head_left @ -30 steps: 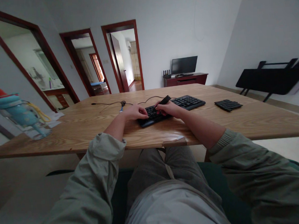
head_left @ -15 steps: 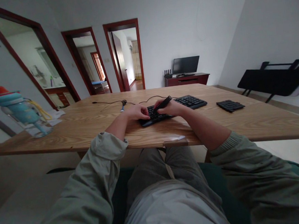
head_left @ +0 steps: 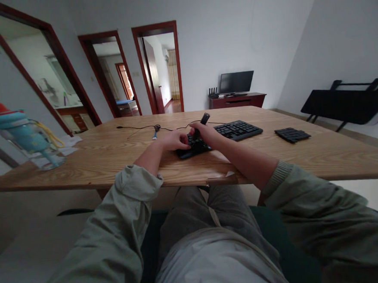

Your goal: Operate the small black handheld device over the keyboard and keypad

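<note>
A black keyboard lies aslant on the wooden table in front of me, its left end under my hands. My right hand is closed around a thick black pen-like tool. The tool stands nearly upright, and its lower end meets the dark left part of the keyboard, where I cannot make out the tip. At the keyboard's left end is my left hand, with its fingers curled together; whatever they pinch, if anything, is too small to tell. To the right, a flat patch of black keycap-like pieces lies on the wood.
The wooden table has a damaged front edge near my lap. A thin black cable and a short cable with a blue-white connector lie behind my left hand. A blue bottle with a red lid stands at left beside papers.
My right hand has shifted slightly left and tipped the black tool from a slant to nearly upright. My left hand stays at the keyboard's left end.
</note>
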`<state>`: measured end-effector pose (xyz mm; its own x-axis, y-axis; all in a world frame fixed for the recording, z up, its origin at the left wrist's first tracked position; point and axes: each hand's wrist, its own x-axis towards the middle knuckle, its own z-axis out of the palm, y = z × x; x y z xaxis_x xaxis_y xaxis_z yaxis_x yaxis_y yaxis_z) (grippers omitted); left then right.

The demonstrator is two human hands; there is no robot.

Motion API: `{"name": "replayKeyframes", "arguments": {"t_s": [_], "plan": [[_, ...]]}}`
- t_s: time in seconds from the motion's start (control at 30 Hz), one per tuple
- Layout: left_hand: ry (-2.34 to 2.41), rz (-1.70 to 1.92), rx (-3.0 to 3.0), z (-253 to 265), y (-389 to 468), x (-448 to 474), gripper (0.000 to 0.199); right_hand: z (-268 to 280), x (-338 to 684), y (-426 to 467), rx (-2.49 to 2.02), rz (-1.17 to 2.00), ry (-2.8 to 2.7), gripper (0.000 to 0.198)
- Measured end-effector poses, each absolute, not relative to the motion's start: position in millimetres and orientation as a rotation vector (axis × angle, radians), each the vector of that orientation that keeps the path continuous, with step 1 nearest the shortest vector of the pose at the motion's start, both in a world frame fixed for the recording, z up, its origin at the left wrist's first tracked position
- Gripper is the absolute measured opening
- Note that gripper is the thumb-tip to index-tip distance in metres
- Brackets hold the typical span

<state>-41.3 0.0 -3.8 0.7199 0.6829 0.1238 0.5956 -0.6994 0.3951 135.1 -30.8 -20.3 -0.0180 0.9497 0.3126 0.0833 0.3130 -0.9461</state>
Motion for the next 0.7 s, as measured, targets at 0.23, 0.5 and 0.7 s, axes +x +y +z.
{"name": "replayKeyframes", "arguments": {"t_s": [0.23, 0.5, 0.7], "plan": [[0.976, 0.504, 2.472, 3, 17, -65, 0.025, -28, 99, -28, -1.022, 0.879, -1.272, 0.023], [1.18, 1.123, 2.357, -1, 36, -76, 0.025, -32, 81, -20, -1.007, 0.786, -1.226, 0.036], [1.175, 1.123, 2.387, -7, 38, -71, 0.026, -37, 85, -13, -0.997, 0.77, -1.186, 0.038]]}}
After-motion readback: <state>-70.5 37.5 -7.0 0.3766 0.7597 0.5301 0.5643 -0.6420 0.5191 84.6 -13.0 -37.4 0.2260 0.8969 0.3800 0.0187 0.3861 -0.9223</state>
